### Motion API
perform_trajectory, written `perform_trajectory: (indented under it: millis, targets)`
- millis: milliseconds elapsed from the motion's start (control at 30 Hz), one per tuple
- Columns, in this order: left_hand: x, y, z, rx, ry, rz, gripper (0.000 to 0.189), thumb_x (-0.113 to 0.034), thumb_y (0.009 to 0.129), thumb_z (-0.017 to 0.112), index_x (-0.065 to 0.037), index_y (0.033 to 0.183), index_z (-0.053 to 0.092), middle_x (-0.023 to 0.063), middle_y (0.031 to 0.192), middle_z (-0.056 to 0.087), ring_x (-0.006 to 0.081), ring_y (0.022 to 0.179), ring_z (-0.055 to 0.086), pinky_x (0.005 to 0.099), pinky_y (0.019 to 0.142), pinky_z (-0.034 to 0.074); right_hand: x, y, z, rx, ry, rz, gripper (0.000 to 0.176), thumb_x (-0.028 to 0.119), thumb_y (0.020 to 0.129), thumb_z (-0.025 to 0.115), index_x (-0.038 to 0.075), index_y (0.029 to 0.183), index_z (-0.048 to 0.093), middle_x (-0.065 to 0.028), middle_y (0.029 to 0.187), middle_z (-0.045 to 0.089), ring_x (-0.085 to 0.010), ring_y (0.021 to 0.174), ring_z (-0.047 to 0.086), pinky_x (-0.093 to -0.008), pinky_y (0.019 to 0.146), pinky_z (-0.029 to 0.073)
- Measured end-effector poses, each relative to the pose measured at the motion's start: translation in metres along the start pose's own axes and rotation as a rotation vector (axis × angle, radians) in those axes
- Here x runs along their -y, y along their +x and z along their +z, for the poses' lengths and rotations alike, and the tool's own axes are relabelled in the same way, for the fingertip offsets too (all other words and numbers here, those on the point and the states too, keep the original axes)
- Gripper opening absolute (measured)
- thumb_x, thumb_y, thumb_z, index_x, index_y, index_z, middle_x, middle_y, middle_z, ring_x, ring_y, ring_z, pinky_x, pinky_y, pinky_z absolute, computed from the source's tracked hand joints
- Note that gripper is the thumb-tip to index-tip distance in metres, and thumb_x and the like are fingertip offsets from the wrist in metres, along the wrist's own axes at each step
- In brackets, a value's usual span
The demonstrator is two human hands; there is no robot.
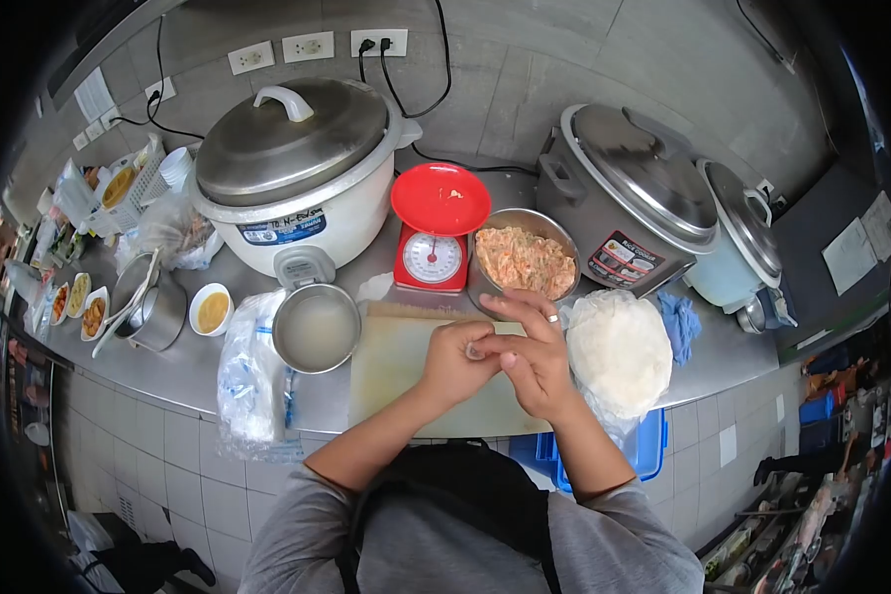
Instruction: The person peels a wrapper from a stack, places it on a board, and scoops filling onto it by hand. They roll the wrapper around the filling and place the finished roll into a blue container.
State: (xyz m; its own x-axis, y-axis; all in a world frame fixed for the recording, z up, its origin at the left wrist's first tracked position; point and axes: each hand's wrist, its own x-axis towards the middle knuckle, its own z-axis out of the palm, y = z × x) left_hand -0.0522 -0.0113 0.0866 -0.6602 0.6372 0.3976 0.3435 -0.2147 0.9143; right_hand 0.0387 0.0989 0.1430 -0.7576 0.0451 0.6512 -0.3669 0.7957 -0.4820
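Observation:
My left hand [457,364] and my right hand [533,358] meet above a pale cutting board [391,371]. The left fingers are curled in. On the right hand, which wears a ring, the thumb and a finger press against the left fingertips while other fingers stretch out. A small pale bit shows between the fingertips; what it is stays mostly hidden. Behind the hands is a metal bowl of orange-flecked minced filling [525,261]. Right of them lies a stack of round white wrappers [619,353] on plastic. At left stands a metal bowl of cloudy liquid [317,330].
A red kitchen scale [432,259] stands behind the board. Large rice cookers [292,183] [639,188] line the wall. Plastic bags [252,366], a small bowl of yellow food [211,310] and a metal pot [156,315] sit left. A blue cloth [679,325] lies right; a blue crate [653,445] is below.

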Motion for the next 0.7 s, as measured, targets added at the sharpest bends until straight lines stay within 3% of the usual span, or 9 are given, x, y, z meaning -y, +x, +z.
perform_trajectory:
  millis: [100, 200, 300, 367, 467, 500, 600, 700]
  targets:
    - [0.005, 0.0, 0.003, -0.016, -0.104, -0.044, 0.027, -0.004, 0.066, 0.07, -0.003, 0.058, 0.045, 0.0082, 0.055, 0.048, 0.0117, 0.052, 0.043, 0.0283, 0.049, 0.037, 0.01, 0.007, 0.005, 0.113, -0.212, -0.078, 0.016, 0.022, 0.081, 0.064, 0.009, 0.086, 0.073, -0.0085, 0.126, 0.058, -0.0327, 0.12, 0.048, -0.0457, 0.102, 0.03]
    - [0.004, 0.005, -0.002, -0.021, -0.148, -0.069, 0.029, -0.006, 0.074, 0.071, -0.005, 0.06, 0.046, 0.0048, 0.058, 0.052, 0.0096, 0.055, 0.045, 0.0262, 0.052, 0.038, 0.0, 0.005, 0.0, 0.074, -0.049, -0.038, 0.021, 0.017, 0.081, 0.065, 0.008, 0.099, 0.07, -0.0109, 0.128, 0.057, -0.0332, 0.12, 0.048, -0.0444, 0.102, 0.031]
    - [-0.012, 0.017, -0.007, -0.14, -0.448, -0.189, 0.025, -0.009, 0.081, 0.071, -0.007, 0.066, 0.051, 0.0009, 0.064, 0.058, 0.0092, 0.058, 0.051, 0.025, 0.057, 0.042, -0.01, -0.011, 0.008, -0.085, 0.384, 0.273, 0.04, 0.016, 0.079, 0.066, 0.01, 0.119, 0.061, -0.0137, 0.127, 0.056, -0.0341, 0.12, 0.049, -0.0441, 0.101, 0.033]
    - [-0.012, 0.023, -0.017, -0.253, -0.696, -0.303, 0.019, -0.011, 0.084, 0.07, -0.008, 0.074, 0.054, -0.0011, 0.07, 0.061, 0.0091, 0.061, 0.056, 0.0257, 0.063, 0.046, -0.024, -0.044, 0.027, 0.166, 0.201, 0.435, 0.054, 0.017, 0.076, 0.07, 0.012, 0.127, 0.053, -0.0149, 0.126, 0.057, -0.0341, 0.12, 0.05, -0.0445, 0.102, 0.034]
    - [0.026, 0.017, -0.03, -0.403, -0.98, -0.449, 0.017, -0.011, 0.081, 0.073, -0.006, 0.088, 0.058, 0.0041, 0.084, 0.065, 0.0124, 0.076, 0.062, 0.0289, 0.076, 0.05, -0.046, -0.082, 0.035, 0.471, -0.064, 0.675, 0.069, 0.02, 0.07, 0.077, 0.013, 0.132, 0.048, -0.0154, 0.124, 0.058, -0.0332, 0.12, 0.051, -0.0452, 0.103, 0.035]
    - [0.039, 0.01, -0.035, -0.405, -0.796, -0.449, 0.017, -0.009, 0.082, 0.071, -0.006, 0.091, 0.058, 0.006, 0.091, 0.064, 0.0135, 0.084, 0.061, 0.0301, 0.081, 0.048, -0.051, -0.091, 0.03, 0.567, -0.15, 0.752, 0.073, 0.022, 0.067, 0.079, 0.013, 0.132, 0.048, -0.0155, 0.124, 0.058, -0.0328, 0.119, 0.051, -0.0455, 0.103, 0.035]
    - [0.083, -0.034, -0.05, -0.352, -0.302, -0.403, 0.02, -0.002, 0.082, 0.069, -0.005, 0.1, 0.059, 0.0104, 0.106, 0.063, 0.017, 0.103, 0.058, 0.0324, 0.094, 0.045, -0.054, -0.118, 0.018, 0.598, -0.51, 0.668, 0.074, 0.02, 0.063, 0.081, 0.012, 0.129, 0.05, -0.0161, 0.123, 0.058, -0.033, 0.12, 0.051, -0.046, 0.104, 0.035]
    - [0.112, -0.077, -0.065, -0.267, -0.068, -0.331, 0.025, 0.003, 0.08, 0.068, -0.003, 0.103, 0.059, 0.0111, 0.111, 0.061, 0.0196, 0.111, 0.056, 0.0323, 0.1, 0.043, -0.062, -0.136, 0.02, 0.473, -0.387, 0.524, 0.065, 0.013, 0.065, 0.078, 0.006, 0.125, 0.054, -0.0176, 0.125, 0.056, -0.0327, 0.119, 0.051, -0.0436, 0.102, 0.038]
